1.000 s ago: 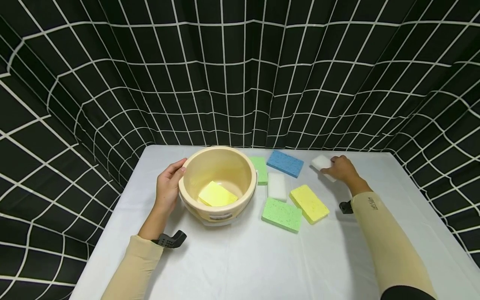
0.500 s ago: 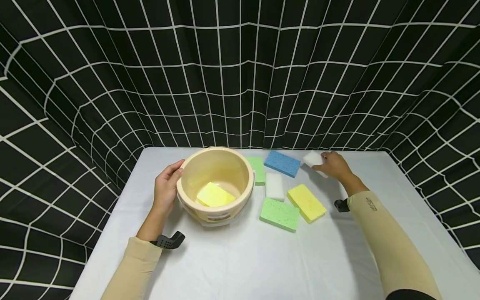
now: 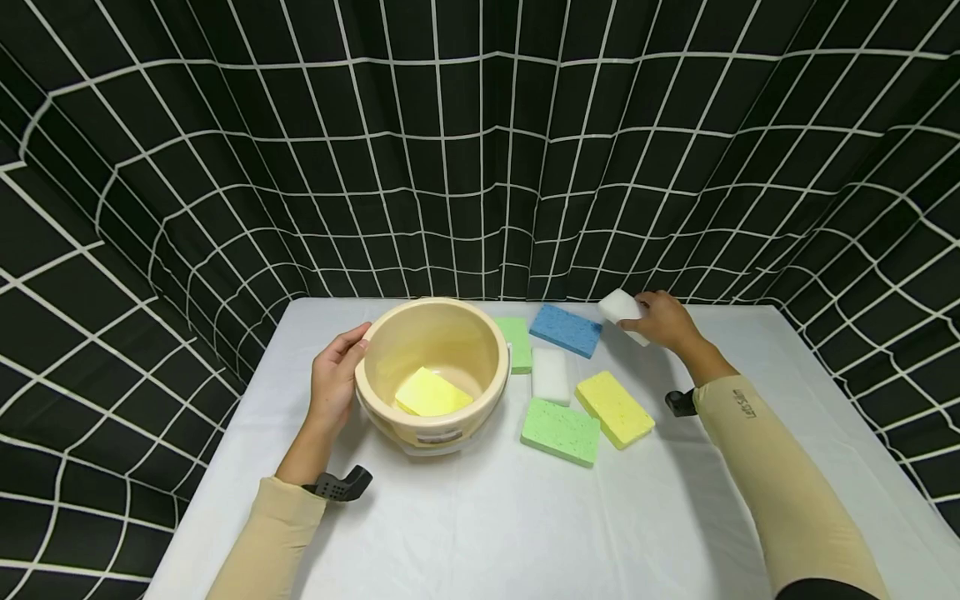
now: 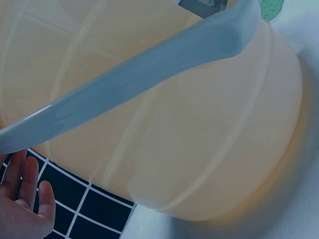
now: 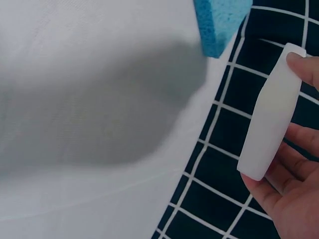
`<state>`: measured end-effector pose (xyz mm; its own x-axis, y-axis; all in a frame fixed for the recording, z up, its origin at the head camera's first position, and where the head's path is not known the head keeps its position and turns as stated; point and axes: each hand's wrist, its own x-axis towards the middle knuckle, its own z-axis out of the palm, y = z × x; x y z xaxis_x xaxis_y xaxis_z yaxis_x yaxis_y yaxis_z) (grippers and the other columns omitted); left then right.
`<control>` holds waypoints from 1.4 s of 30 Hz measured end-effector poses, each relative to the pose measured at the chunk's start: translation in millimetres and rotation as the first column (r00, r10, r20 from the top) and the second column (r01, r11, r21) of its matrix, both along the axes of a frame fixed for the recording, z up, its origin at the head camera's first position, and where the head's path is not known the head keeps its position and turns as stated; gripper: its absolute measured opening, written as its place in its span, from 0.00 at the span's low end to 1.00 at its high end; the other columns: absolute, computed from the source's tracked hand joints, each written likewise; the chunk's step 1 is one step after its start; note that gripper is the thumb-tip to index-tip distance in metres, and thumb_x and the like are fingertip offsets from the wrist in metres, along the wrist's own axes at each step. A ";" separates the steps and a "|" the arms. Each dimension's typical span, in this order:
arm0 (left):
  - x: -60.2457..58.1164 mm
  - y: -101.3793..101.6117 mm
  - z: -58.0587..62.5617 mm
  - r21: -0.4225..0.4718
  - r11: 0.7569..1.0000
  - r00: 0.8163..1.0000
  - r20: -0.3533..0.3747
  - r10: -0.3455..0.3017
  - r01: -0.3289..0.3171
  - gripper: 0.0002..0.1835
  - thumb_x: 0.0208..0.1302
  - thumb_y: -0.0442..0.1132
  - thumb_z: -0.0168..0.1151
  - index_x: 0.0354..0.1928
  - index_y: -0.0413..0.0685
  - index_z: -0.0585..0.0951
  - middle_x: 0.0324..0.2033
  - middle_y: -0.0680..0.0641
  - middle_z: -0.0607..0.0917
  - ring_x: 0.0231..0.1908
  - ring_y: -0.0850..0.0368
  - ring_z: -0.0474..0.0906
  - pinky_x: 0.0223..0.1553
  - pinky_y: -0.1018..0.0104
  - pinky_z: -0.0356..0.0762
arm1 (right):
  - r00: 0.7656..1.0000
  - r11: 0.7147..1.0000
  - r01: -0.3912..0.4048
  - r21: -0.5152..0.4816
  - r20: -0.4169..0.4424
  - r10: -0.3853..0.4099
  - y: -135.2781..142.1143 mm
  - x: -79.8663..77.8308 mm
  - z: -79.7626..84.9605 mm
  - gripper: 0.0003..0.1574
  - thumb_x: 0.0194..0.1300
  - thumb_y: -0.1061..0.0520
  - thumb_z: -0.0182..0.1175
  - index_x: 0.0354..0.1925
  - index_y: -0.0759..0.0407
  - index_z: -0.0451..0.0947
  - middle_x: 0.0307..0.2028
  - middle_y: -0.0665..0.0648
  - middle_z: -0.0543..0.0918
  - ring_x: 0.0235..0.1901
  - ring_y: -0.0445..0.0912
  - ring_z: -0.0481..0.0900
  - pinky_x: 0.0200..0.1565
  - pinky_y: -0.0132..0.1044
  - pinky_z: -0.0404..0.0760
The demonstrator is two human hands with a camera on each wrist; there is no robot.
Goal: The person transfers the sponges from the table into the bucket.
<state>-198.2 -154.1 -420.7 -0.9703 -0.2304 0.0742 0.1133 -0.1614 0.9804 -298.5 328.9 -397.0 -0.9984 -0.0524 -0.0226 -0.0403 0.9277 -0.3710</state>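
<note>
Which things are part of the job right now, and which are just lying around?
Part of the job, it seems:
Bucket, touched by the left hand
White sponge, in the right hand
Yellow sponge, inside the bucket

Lying on the table, perhaps for later:
Blue sponge
Green sponge by the bucket
Front green sponge
Second white sponge
Second yellow sponge

Pinched in the right hand (image 3: 666, 322), raised off the surface (image 3: 480, 533) at a tilt: a white sponge (image 3: 618, 307), block-shaped and slim-edged. Standing upright on the surface, touched at one side by the left hand (image 3: 335, 375): a cream bucket (image 3: 442, 340), round and wide-mouthed, pale handle (image 4: 139, 78) lowered against its outside, a yellow sponge (image 3: 432, 393) lying within.
</note>
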 end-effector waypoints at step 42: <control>-0.6 0.7 -0.4 0.009 1.000 1.000 -0.013 0.000 0.000 0.20 0.69 0.32 0.55 0.60 0.30 0.74 0.45 0.61 0.83 0.47 0.69 0.80 0.47 0.80 0.82 | 0.971 0.991 -0.125 -0.037 -0.208 0.115 -58.4 16.5 62.1 0.40 0.58 0.49 0.67 0.63 0.69 0.69 0.54 0.70 0.73 0.54 0.62 0.70 0.53 0.60 0.75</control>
<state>-198.9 -153.4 -421.2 -0.9692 -0.2313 0.0844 0.1256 -0.1698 0.9774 -281.9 270.5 -334.9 -0.9678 -0.1681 0.1876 -0.2303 0.8922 -0.3884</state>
